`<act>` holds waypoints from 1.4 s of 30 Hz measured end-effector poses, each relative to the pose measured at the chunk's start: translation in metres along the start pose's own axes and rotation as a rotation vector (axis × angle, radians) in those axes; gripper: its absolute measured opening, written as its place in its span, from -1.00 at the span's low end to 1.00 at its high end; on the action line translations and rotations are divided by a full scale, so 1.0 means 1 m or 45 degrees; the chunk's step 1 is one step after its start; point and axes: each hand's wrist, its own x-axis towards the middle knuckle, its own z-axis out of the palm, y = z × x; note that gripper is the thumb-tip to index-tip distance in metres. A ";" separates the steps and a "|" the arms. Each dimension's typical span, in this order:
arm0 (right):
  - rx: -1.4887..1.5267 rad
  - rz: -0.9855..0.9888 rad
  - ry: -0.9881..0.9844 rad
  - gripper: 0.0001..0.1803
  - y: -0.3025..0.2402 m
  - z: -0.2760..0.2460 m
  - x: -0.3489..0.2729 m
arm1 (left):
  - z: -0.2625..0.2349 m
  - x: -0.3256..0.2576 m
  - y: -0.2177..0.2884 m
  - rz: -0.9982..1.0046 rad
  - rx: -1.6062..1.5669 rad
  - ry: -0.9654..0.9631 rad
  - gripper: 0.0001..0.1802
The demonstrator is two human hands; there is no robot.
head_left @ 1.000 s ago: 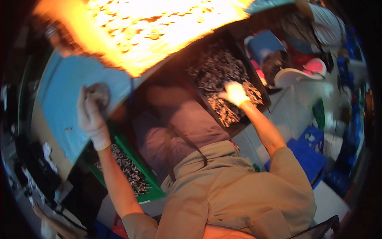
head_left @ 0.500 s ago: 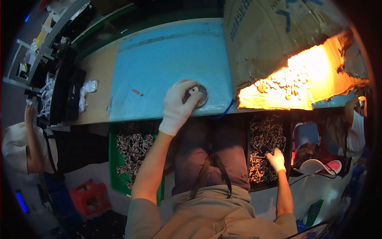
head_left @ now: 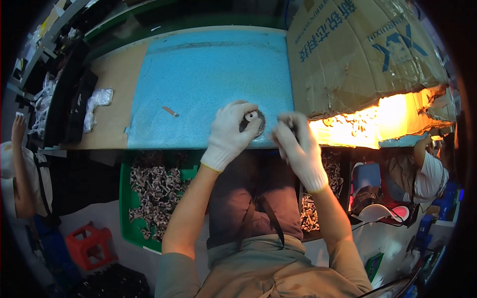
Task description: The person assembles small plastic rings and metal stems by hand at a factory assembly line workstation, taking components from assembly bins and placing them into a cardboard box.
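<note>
Left hand (head_left: pixel 228 130) grips the dark disc (head_left: pixel 262 120) over the tabletop (head_left: pixel 213 74), right hand (head_left: pixel 300 149), contents too blurred to tell, curls just right of that grip, and plenty looks undone, parts (head_left: pixel 154 184) heaped in the green bin (head_left: pixel 125 191) below!

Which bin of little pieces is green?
The green bin left of the person's legs; its green walls set it apart from the dark bin on the right.

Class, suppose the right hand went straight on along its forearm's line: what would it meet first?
Probably the blue tabletop ahead; the right hand seems aimed just right of the round disc. Its height is unclear, so it may pass above.
</note>
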 end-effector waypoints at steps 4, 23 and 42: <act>-0.822 -0.334 0.046 -0.52 -0.016 0.030 0.053 | -0.002 -0.001 -0.004 0.044 -0.055 0.057 -0.64; -1.682 -0.311 -0.476 -0.71 -0.067 0.055 0.059 | -0.001 0.022 0.026 -0.535 -1.182 0.150 -0.49; -1.376 -0.670 -0.339 -0.71 -0.027 0.041 0.062 | 0.008 0.014 0.018 -0.416 -0.998 0.217 -0.56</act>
